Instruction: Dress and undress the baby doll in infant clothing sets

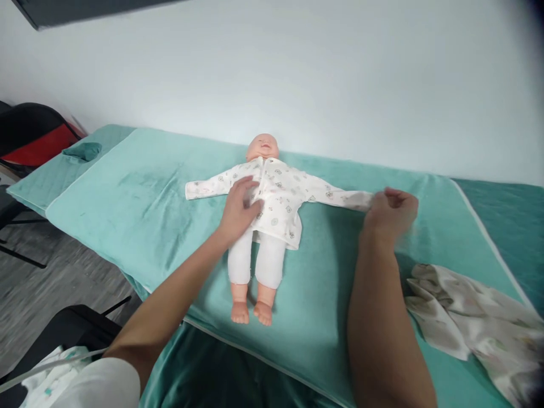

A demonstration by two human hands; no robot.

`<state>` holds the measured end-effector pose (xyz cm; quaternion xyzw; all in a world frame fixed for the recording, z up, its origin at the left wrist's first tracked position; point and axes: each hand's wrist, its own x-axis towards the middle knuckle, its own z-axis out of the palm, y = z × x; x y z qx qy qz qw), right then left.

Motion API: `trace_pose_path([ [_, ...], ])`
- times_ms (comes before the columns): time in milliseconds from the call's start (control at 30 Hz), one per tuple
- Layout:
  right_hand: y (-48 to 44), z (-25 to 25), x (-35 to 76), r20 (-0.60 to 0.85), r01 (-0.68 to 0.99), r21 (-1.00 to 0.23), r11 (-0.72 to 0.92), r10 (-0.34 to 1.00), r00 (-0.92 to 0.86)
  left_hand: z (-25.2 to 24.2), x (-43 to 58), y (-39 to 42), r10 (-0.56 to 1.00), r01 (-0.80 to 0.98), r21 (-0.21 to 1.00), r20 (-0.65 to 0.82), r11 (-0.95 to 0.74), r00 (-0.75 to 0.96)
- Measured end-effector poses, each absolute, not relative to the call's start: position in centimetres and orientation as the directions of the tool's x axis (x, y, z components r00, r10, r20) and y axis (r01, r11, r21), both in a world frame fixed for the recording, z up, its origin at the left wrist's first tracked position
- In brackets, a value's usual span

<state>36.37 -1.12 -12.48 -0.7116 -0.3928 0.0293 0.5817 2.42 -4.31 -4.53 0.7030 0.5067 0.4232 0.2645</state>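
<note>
A baby doll (262, 148) lies on its back on a teal towel (140, 204), dressed in a white printed top (280, 198) and white trousers (257, 262), bare feet toward me. My left hand (240, 209) rests flat and open on the doll's chest and belly. My right hand (393, 211) is closed in a pinch on the cuff of the top's long sleeve (344, 198), which is stretched out sideways. The other sleeve lies spread out to the left.
A crumpled pale printed cloth (471, 323) lies on the towel at the right front. A small folded teal cloth (83, 151) sits at the far left end. Black chairs (34, 136) stand left of the table; a white wall rises behind.
</note>
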Motion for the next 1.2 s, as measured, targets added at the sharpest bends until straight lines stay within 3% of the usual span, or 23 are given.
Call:
trace_pose_path([
  [67,-1.8,-11.4,34.2,0.466,0.534,-0.845,0.027,0.525,0.712,-5.7,1.7,-6.9,0.936,0.492,0.802,0.340,-0.338,0.090],
  [133,-2.7,-10.4,31.2,0.516,0.543,-0.827,0.145,0.579,0.632,-6.8,1.2,-9.0,0.934,0.499,0.803,0.356,-0.327,0.039],
  [233,-4.3,-9.3,26.5,0.515,0.463,-0.825,0.323,0.767,0.382,-7.7,0.9,-11.0,0.924,0.527,0.776,0.380,-0.347,0.048],
  [300,-5.4,-8.8,23.9,0.538,0.454,-0.789,0.414,0.822,0.187,-7.9,0.8,-11.5,0.910,0.538,0.748,0.402,-0.389,0.099],
  [433,-7.2,-8.3,21.1,0.551,0.497,-0.658,0.565,0.812,-0.192,-8.4,-0.1,-11.5,0.917,0.489,0.786,0.389,-0.379,0.086],
  [533,-8.2,-8.3,20.6,0.542,0.532,-0.580,0.617,0.780,-0.313,-9.3,-0.9,-11.2,0.913,0.436,0.815,0.404,-0.383,0.047],
  [800,-10.6,-8.6,22.3,0.533,0.482,-0.608,0.631,0.774,-0.341,-11.1,-2.0,-11.0,0.887,0.265,0.854,0.461,-0.448,0.016],
  [1033,-11.1,-10.0,22.5,0.602,0.641,-0.575,0.509,0.793,-0.090,-11.6,-1.5,-10.6,0.872,0.347,0.850,0.467,-0.397,-0.148],
  [1200,-10.7,-10.6,23.1,0.631,0.630,-0.640,0.439,0.769,0.105,-11.6,-1.5,-10.7,0.903,0.374,0.889,0.364,-0.263,-0.230],
])
